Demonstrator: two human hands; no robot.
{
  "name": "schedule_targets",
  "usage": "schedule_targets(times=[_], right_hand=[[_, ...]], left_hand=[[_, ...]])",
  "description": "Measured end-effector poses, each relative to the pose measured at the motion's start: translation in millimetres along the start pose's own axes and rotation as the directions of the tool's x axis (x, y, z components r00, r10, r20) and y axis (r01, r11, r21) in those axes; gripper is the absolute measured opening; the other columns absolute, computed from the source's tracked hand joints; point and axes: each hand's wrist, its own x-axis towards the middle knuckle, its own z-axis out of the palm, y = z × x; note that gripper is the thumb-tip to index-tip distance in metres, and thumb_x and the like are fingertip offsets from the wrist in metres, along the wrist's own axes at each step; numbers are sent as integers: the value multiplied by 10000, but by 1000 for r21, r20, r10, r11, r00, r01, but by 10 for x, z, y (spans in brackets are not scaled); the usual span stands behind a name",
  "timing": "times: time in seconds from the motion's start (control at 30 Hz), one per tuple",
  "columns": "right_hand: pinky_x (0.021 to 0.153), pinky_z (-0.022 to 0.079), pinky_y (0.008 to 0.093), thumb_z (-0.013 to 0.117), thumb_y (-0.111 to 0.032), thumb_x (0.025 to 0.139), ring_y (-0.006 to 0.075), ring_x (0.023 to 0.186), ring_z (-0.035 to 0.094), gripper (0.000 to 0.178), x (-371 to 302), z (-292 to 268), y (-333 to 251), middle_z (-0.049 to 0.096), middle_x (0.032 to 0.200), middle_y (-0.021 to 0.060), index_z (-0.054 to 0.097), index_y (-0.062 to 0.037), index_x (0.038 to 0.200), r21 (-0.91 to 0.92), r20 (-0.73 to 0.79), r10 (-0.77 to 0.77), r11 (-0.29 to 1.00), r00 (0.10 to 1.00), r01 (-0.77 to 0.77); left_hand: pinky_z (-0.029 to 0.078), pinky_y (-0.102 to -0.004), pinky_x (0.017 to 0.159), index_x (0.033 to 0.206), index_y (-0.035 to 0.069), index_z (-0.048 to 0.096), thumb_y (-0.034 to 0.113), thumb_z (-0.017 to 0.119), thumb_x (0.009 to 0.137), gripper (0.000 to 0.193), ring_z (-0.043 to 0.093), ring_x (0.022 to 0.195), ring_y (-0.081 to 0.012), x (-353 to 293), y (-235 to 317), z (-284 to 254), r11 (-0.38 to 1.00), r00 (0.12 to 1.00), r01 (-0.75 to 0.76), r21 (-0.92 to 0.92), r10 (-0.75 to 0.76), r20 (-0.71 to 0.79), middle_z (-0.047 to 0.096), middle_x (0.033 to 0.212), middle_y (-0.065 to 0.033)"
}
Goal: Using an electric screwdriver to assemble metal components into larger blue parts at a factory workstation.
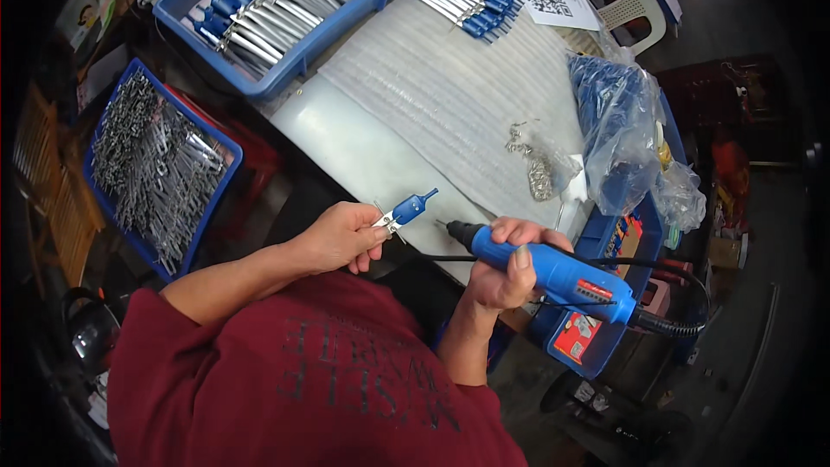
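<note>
A small assembly workshop. A workbench [415,112] covered with ribbed sheeting carries a blue crate [285,69] of blue-handled metal tools, while a second blue crate [212,199] of loose metal parts stands beside it. A plastic bag [614,121] of blue handles and a corded blue power tool [553,277] complete the station.

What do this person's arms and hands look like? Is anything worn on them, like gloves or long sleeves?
Both hands are bare: no gloves on the left hand or the right hand, and no watch, bracelet or ring shows. The forearms are uncovered too. The person wears a dark red short-sleeved T-shirt with faded dark lettering across the front; its left sleeve ends around the elbow.
</note>
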Motion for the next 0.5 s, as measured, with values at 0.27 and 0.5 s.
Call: schedule_targets(times=[0.27,0.5], right_hand=[[597,383,321,519,-108,614,197,600,449,427,-35,63,23,435,677,70,393,-104,1022,-76,78,21,997,997,-15],[540,394,329,571,-62,597,203,562,461,449,-61,190,30,446,645,85,368,-92,996,-15,70,21,1000,997,-20]], left_hand=[[403,-190,420,741,22,471,141,404,826,161,479,472,-77,4,-135,39,998,998,54,39,-52,-46,496,600,-23],[381,-183,404,724,32,458,117,391,810,139,475,470,-75,-16,-121,62,998,997,67,17,-66,-39,490,599,-19]])
